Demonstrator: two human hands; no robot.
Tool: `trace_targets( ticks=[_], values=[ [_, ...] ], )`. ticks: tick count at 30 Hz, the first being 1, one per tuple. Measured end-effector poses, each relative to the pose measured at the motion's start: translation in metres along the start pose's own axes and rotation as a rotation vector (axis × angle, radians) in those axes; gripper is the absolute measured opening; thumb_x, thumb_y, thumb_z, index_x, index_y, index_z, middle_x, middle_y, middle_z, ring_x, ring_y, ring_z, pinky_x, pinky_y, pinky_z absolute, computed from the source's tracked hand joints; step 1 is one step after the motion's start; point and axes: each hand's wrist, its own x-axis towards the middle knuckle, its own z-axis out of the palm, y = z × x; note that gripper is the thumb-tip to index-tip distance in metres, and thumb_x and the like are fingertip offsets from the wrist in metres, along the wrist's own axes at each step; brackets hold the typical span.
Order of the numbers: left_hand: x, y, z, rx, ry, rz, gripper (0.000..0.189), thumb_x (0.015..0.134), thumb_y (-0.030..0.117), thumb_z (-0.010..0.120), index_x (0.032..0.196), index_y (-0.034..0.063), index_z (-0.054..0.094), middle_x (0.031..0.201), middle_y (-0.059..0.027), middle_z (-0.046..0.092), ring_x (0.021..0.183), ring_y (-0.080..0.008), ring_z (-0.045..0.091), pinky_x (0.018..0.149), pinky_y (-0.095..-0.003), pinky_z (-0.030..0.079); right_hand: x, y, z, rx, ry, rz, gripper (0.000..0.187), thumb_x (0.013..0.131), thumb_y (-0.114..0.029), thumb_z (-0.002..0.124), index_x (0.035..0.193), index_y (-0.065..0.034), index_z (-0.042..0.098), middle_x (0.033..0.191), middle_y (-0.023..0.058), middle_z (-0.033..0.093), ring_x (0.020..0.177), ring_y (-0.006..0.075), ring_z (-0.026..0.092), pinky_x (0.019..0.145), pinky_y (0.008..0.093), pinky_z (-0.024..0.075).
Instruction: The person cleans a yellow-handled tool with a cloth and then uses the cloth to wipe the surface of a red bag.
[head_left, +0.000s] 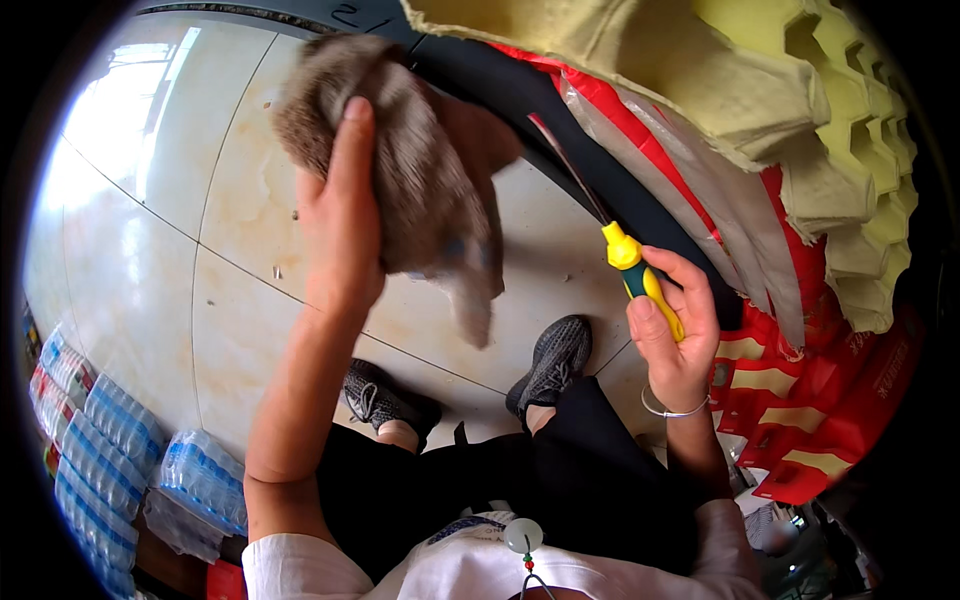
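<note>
My left hand (345, 202) grips a fuzzy brown-grey cloth (420, 172), thumb on top; the cloth hangs down over the tiled floor and is partly blurred. On the right, my right hand (675, 322) holds a screwdriver (624, 247) by its yellow and dark green handle. Its long thin shaft slants up and to the left, and the tip looks reddish. Between the shaft and the cloth there is a gap. Behind the shaft runs a dark edge (645, 217) beside red and grey plastic sacking (697, 195).
Yellowish moulded-pulp egg trays (810, 112) jut out at the upper right, above the sacking. Red printed packages (795, 405) lie at the right. Shrink-wrapped packs of bottles (112, 442) stand at the lower left. My shoes (555, 360) rest on the floor tiles (247, 300).
</note>
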Motion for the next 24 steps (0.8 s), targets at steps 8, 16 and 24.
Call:
trace_targets(
  ticks=[8, 16, 24],
  values=[
    [0.002, -0.049, 0.041, 1.583, -0.244, 0.479, 0.048, 0.081, 0.02, 0.058, 0.128, 0.0165, 0.047, 0.087, -0.0134, 0.064, 0.074, -0.0333, 0.065, 0.061, -0.0451, 0.051, -0.033, -0.007, -0.018, 0.054, 0.158, -0.099, 0.038, 0.092, -0.006, 0.053, 0.128, 0.0019, 0.04, 0.072, 0.0028, 0.053, 0.058, 0.003, 0.041, 0.051, 0.0171, 0.0321],
    [-0.087, -0.039, 0.019, 1.118, -1.12, 0.063, 0.042, 0.067, 0.012, 0.058, 0.11, 0.0116, 0.06, 0.081, -0.0177, 0.065, 0.079, -0.0369, 0.062, 0.072, -0.0459, 0.049, -0.064, -0.004, -0.047, -0.061, 0.185, -0.057, 0.043, 0.088, 0.003, 0.054, 0.128, 0.0035, 0.038, 0.092, 0.0087, 0.056, 0.068, 0.005, 0.046, 0.061, 0.0175, 0.0395],
    [-0.098, 0.018, -0.025, 0.688, -1.037, -0.409, 0.034, 0.083, 0.029, 0.068, 0.099, -0.001, 0.061, 0.077, -0.0119, 0.065, 0.07, -0.0209, 0.061, 0.066, -0.0329, 0.048, -0.105, 0.011, -0.074, -0.14, 0.32, 0.088, 0.028, 0.081, 0.006, 0.062, 0.108, 0.0031, 0.055, 0.105, 0.0108, 0.06, 0.086, 0.0134, 0.062, 0.074, 0.0233, 0.0502]
  ],
)
